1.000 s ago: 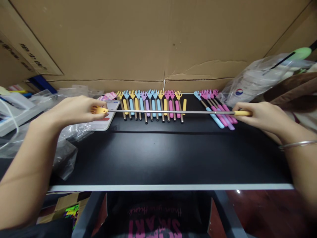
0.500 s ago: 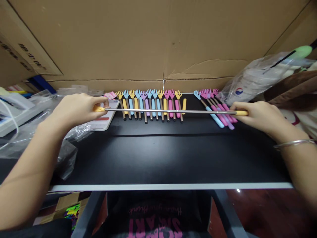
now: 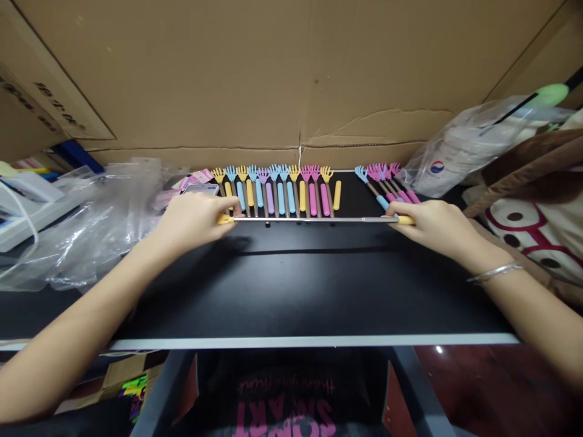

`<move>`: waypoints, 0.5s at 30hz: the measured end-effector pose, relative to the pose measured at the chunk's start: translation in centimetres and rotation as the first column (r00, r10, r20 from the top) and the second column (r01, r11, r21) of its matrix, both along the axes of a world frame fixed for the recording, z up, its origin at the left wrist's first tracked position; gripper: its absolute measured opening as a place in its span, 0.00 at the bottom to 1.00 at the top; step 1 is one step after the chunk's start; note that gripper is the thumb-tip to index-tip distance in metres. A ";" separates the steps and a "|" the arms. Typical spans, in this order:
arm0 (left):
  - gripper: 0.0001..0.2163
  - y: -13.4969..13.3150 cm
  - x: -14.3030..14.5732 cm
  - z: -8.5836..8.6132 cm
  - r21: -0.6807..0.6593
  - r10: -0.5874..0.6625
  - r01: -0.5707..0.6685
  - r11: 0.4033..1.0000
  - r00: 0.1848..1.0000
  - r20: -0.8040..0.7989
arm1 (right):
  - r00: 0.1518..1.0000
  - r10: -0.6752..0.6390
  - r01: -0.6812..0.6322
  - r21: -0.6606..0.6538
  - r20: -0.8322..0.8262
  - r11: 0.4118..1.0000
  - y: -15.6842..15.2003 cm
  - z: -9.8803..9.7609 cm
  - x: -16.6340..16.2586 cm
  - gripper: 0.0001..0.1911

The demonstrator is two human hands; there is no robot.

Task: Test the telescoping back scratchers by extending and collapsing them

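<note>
Between my two hands a telescopic back scratcher (image 3: pixel 310 220) is stretched level above the black table (image 3: pixel 282 291). My left hand (image 3: pixel 200 215) is closed on its yellow head end, whose claw is mostly hidden by the fingers. The fingers of my right hand (image 3: pixel 430 224) are wrapped round the yellow handle. Just behind the rod lies a row of back scratchers (image 3: pixel 280 188) in pink, blue, yellow and purple, heads away from me, with loose coloured handles beside their rods. A smaller bunch of back scratchers (image 3: pixel 385 182) lies behind my right hand.
Clear plastic bags (image 3: pixel 104 224) and a partly hidden phone (image 3: pixel 200 189) lie at the left. At the right stand a bagged cup (image 3: pixel 460 155) and a brown and white cloth item (image 3: pixel 532 212). A cardboard wall (image 3: pixel 228 79) closes the back.
My hands have come closer together, and the rod between them is shorter and slightly nearer to me. Both ends of the back scratcher have moved inward.
</note>
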State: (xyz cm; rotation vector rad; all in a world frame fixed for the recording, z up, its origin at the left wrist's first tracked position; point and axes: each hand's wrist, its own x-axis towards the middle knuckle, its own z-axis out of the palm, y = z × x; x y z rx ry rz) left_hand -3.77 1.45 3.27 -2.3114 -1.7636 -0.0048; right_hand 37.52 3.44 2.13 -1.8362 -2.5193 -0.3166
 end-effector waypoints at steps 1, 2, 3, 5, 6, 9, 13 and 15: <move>0.13 -0.1 0.4 -0.2 0.004 -0.004 0.004 1.000 1.000 0.022 | 1.000 0.004 -0.004 -0.004 -0.011 1.000 -0.1 0.0 -0.3 0.11; 0.13 -0.1 0.7 -0.4 0.010 -0.001 0.000 1.000 0.999 0.045 | 1.000 0.000 0.000 -0.004 -0.019 1.000 -0.2 -0.1 -0.4 0.11; 0.13 -0.2 0.8 -0.5 0.020 0.006 -0.008 1.000 0.998 0.068 | 1.000 -0.010 0.010 0.007 -0.023 1.000 -0.3 -0.1 -0.4 0.12; 0.13 -0.2 0.8 -0.4 0.050 0.010 -0.015 0.999 0.994 0.108 | 0.999 -0.027 0.028 0.061 -0.022 0.998 -0.4 0.0 -0.2 0.12; 0.13 -0.2 0.7 -0.2 0.064 0.002 -0.010 0.998 0.992 0.124 | 0.999 -0.026 0.028 0.092 -0.022 0.995 -0.4 0.1 -0.1 0.12; 0.13 0.0 0.0 0.4 0.062 -0.032 0.021 0.998 0.983 0.180 | 0.997 0.044 -0.035 0.138 -0.059 0.990 -0.4 0.3 0.6 0.14; 0.16 0.7 -1.7 0.9 -0.011 -0.100 0.109 0.994 0.946 0.309 | 0.967 0.125 -0.109 0.084 -0.223 0.990 -0.1 1.0 1.8 0.24; 0.18 1.1 -2.7 1.0 -0.059 -0.140 0.175 0.983 0.914 0.381 | 0.934 0.137 -0.136 0.024 -0.331 0.990 0.1 1.2 2.4 0.27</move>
